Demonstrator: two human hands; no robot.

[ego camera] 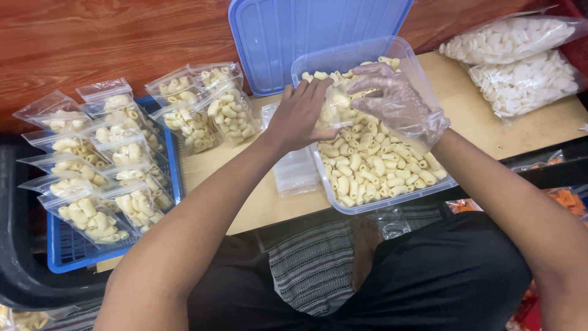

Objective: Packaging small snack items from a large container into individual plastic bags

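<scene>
My left hand [300,116], bare, holds a small clear zip bag [335,107] upright over a clear plastic tub [392,202] of pale elbow macaroni [373,165]. My right hand [395,98], in a thin clear plastic glove, hovers at the bag's mouth with fingers bent and pasta under them. The bag holds some macaroni. Both hands are over the tub's far half.
A blue basket [64,254] at left holds several filled macaroni bags [92,214]; more filled bags [208,110] stand beside it. A stack of empty zip bags [294,171] lies on the low wooden table [539,132]. A blue lid [294,30] leans behind. Two bags of white crackers [520,61] lie at right.
</scene>
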